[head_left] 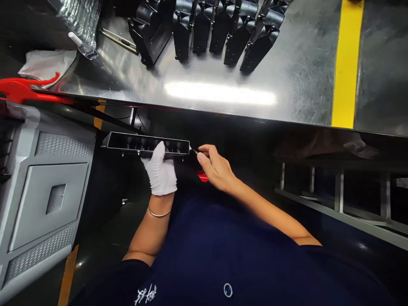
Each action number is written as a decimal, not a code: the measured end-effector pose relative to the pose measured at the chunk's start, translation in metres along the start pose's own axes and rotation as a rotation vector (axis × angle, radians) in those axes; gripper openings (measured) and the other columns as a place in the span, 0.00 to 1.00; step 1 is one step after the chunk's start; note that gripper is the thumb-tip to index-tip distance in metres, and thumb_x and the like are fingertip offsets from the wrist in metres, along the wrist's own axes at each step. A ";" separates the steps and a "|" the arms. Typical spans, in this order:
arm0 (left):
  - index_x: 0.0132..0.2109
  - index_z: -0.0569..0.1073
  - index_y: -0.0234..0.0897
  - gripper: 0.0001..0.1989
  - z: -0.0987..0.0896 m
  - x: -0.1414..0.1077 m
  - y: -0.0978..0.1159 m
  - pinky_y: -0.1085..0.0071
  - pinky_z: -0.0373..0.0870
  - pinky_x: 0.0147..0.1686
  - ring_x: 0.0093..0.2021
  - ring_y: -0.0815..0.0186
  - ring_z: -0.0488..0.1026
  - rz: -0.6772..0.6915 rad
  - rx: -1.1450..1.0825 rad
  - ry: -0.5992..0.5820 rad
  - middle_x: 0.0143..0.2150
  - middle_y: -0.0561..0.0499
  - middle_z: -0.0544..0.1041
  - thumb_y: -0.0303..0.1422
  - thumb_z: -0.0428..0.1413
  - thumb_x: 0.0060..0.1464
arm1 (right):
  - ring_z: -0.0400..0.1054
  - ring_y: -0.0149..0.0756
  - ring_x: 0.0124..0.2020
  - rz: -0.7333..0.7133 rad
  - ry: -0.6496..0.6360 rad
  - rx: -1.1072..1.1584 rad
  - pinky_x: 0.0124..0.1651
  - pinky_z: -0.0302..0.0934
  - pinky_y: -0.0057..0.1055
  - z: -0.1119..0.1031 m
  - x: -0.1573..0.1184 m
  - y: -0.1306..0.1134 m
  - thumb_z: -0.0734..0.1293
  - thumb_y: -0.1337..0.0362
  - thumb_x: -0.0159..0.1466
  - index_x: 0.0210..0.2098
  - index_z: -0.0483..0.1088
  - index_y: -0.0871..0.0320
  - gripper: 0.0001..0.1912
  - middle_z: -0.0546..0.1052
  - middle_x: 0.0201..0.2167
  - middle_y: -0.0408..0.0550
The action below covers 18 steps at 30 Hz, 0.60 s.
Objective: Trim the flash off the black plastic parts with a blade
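Observation:
My left hand (161,172), in a white glove, grips a long black plastic part (127,141) with a hollow, ribbed inside. Its thumb lies over the near wall, and the part is held level in front of my body, below the bench edge. My bare right hand (216,168) pinches a thin dark tool (196,151) between thumb and fingers. The tool's tip points at the right end of the black part, where a small white spot shows. Whether it is a knife or tweezers I cannot make out.
Several similar black parts (200,29) stand on the metal bench (302,85). Tweezers (117,40), clear plastic packaging (83,17) and a white cloth (47,66) lie at the left. A red clamp-like object (19,90) sits over the grey crate (47,204). A metal frame (341,208) stands at right.

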<state>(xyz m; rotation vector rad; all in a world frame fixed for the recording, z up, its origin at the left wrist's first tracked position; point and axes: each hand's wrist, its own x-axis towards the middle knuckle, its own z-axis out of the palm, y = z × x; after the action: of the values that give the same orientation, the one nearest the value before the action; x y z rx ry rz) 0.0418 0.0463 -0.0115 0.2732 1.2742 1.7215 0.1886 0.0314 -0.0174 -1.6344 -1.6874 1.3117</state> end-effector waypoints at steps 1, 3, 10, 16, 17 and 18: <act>0.48 0.71 0.45 0.20 0.002 -0.002 -0.001 0.60 0.72 0.55 0.54 0.62 0.74 0.098 -0.011 0.009 0.51 0.54 0.75 0.30 0.65 0.47 | 0.63 0.16 0.34 0.006 -0.002 0.060 0.37 0.53 0.14 0.001 -0.003 0.000 0.54 0.45 0.69 0.52 0.66 0.62 0.28 0.71 0.37 0.45; 0.49 0.68 0.45 0.25 0.006 -0.006 -0.002 0.60 0.71 0.56 0.53 0.63 0.74 0.242 -0.046 0.043 0.50 0.55 0.75 0.26 0.66 0.45 | 0.60 0.14 0.30 -0.008 0.007 0.198 0.36 0.53 0.14 0.006 -0.007 -0.001 0.55 0.45 0.68 0.47 0.67 0.64 0.28 0.70 0.33 0.44; 0.51 0.63 0.44 0.32 0.005 -0.014 -0.008 0.59 0.69 0.60 0.49 0.68 0.75 0.383 -0.023 0.082 0.48 0.54 0.74 0.22 0.67 0.41 | 0.65 0.16 0.35 -0.082 0.155 0.479 0.39 0.59 0.13 0.032 -0.006 -0.004 0.64 0.48 0.63 0.40 0.73 0.66 0.24 0.72 0.35 0.48; 0.51 0.62 0.45 0.35 0.000 -0.013 -0.006 0.61 0.71 0.58 0.52 0.64 0.75 0.353 0.125 0.120 0.52 0.52 0.73 0.24 0.69 0.37 | 0.65 0.18 0.33 -0.050 0.188 0.489 0.38 0.60 0.15 0.037 -0.004 0.008 0.65 0.47 0.62 0.39 0.75 0.66 0.25 0.72 0.32 0.48; 0.50 0.62 0.46 0.36 0.001 -0.014 -0.003 0.61 0.71 0.58 0.53 0.63 0.74 0.332 0.162 0.140 0.53 0.52 0.73 0.24 0.70 0.36 | 0.65 0.18 0.33 -0.032 0.192 0.486 0.38 0.60 0.15 0.038 -0.002 0.015 0.65 0.46 0.61 0.39 0.75 0.66 0.26 0.73 0.32 0.49; 0.49 0.63 0.46 0.35 0.002 -0.015 0.002 0.61 0.71 0.58 0.54 0.62 0.74 0.298 0.171 0.153 0.53 0.52 0.73 0.24 0.70 0.35 | 0.65 0.17 0.33 0.000 0.206 0.485 0.38 0.60 0.15 0.038 0.000 0.023 0.66 0.45 0.60 0.39 0.75 0.66 0.27 0.73 0.32 0.49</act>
<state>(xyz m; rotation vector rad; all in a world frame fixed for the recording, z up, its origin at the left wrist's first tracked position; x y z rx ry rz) 0.0502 0.0359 -0.0036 0.4579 1.5588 1.9138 0.1688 0.0163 -0.0543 -1.4196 -1.1372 1.3660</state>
